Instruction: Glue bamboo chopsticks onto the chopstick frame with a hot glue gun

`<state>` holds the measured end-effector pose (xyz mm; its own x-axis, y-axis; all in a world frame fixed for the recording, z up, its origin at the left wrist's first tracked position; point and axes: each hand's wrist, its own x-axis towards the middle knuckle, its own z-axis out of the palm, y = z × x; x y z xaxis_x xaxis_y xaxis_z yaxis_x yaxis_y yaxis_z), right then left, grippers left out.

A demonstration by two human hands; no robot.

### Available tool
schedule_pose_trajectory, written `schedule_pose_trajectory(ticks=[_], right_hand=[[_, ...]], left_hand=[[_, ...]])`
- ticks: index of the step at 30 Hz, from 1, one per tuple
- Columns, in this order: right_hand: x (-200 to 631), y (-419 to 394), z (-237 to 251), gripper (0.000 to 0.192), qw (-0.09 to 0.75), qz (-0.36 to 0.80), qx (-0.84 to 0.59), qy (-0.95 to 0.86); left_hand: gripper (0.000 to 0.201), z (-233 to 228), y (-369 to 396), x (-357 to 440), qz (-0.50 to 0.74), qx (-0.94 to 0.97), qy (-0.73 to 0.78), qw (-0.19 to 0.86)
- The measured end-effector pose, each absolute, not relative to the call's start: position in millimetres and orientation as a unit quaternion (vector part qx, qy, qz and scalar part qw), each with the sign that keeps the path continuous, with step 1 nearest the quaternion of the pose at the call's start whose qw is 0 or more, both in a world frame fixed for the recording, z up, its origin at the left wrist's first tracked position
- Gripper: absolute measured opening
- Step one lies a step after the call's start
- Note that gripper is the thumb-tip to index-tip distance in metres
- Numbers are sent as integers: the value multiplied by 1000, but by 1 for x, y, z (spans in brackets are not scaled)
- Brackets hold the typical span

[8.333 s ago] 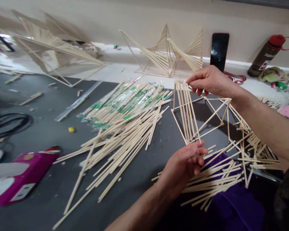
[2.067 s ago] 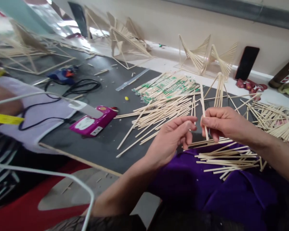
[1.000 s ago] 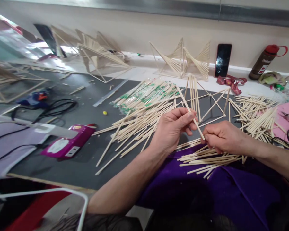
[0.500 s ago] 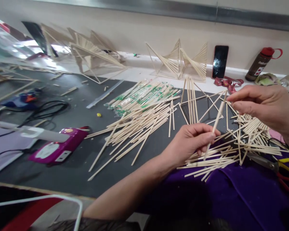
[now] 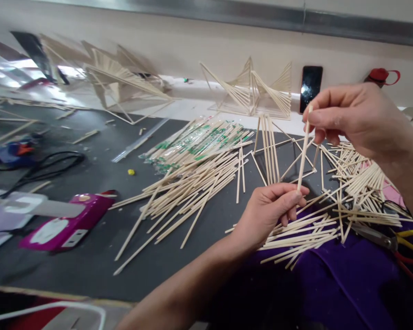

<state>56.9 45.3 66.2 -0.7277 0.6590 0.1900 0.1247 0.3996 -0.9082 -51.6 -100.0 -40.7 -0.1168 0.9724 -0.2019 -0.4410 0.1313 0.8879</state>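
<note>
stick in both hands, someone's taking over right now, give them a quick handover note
Left hand: pinches the lower end of one stick.
Right hand: pinches its upper end; the stick stands nearly upright above the table.
Behind it: a part-built stick frame, with a row of uprights already on one side.
Loose sticks lie left of it; short cut sticks lie under the hands; pliers to the right.
Left: the held stick is not yet on the frame.

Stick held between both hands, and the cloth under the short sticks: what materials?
Stick: looks like bare bamboo or light wood; pale, matt, unpainted, thin and straight. Left hand pinches its lower end, right hand its top. Cloth: purple fabric, probably woven; soft folds, no sheen.
</note>
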Motion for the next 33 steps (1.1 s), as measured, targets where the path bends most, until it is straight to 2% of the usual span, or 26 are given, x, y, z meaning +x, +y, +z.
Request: schedule_pose_trajectory(ticks=[8,18,23,33], right_hand=[[16,89,62,12,190,521,-309,-773],[-5,126,22,15,135,544,-300,-772],[-14,131,12,15,97,561,-299,-765],[-20,131,3,19,85,556,-296,-772]], left_hand=[[21,-53,-97,-67,620,136,452,627],[25,-61,-105,-79,528,63,455,714],[28,-62,-104,-80,540,52,461,703],[38,-67,-104,-81,561,64,454,689]])
